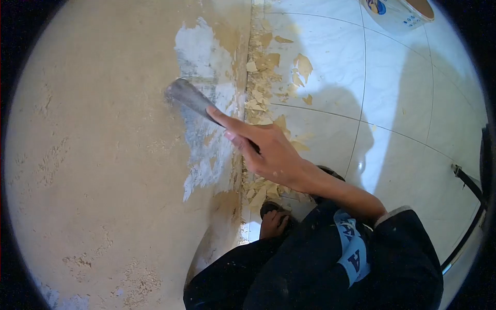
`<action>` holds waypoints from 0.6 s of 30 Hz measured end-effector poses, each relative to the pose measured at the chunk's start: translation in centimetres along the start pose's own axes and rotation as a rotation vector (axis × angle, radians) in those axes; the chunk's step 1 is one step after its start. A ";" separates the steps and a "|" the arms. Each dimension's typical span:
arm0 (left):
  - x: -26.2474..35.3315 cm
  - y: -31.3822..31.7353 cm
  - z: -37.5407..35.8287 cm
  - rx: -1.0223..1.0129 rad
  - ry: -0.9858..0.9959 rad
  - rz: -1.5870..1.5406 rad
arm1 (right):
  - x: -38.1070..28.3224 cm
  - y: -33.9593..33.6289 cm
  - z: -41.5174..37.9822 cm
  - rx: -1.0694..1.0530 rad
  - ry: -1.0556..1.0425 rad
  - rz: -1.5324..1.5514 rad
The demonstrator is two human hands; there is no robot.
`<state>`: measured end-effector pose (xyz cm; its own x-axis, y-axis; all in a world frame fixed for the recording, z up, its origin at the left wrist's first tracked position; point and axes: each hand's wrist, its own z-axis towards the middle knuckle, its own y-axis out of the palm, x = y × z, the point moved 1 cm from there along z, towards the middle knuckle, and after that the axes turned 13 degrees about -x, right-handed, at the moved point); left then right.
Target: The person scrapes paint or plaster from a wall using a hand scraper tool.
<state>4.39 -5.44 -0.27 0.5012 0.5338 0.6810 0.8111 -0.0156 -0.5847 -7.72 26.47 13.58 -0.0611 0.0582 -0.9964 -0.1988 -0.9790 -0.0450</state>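
1. A view from a head camera looks down along a beige wall (103, 155) on the left and a white tiled floor (403, 103) on the right.
2. The right hand (271, 152) reaches in from the lower right, its fingers wrapped closed around the handle of a scraper (191, 98), with the index finger stretched out along the back of the blade.
3. The scraper's metal blade lies flat against the wall, its far edge at the border of a bare patch (206, 103) where paint has come off and whitish-grey plaster shows.
4. The bare patch runs in a ragged strip from far to near, just beside the line where wall meets floor.
5. Flakes of paint (263, 67) lie heaped along the foot of the wall, touching one another, with a few loose ones scattered further right on the tiles.
6. More flakes sit under the wrist, near a bare foot (274, 222) resting on the floor.
7. A dark sleeve (403, 248) covers the arm to just above the forearm, and dark clothing fills the near bottom of the view.
8. A white bucket (398, 13) stands at the far right, cut off by the frame.
9. A dark cable or hose (467, 181) crosses the far right edge.
10. The left hand is out of sight.
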 end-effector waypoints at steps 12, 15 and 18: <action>-2.3 0.9 0.2 -0.035 0.057 0.058 | 0.4 -0.3 0.6 -0.037 -0.028 0.042; -1.0 0.3 -0.4 -0.152 -0.090 0.091 | -0.5 -1.6 1.6 -0.012 0.008 0.096; -1.8 -0.6 -0.6 -0.125 -0.072 0.101 | 0.4 -0.2 0.7 -0.019 -0.087 0.141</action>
<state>3.19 -6.90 -0.92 0.5626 0.5831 0.5860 0.7914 -0.1749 -0.5858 -8.37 26.83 13.23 -0.1714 -0.0644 -0.9831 -0.1639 -0.9821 0.0929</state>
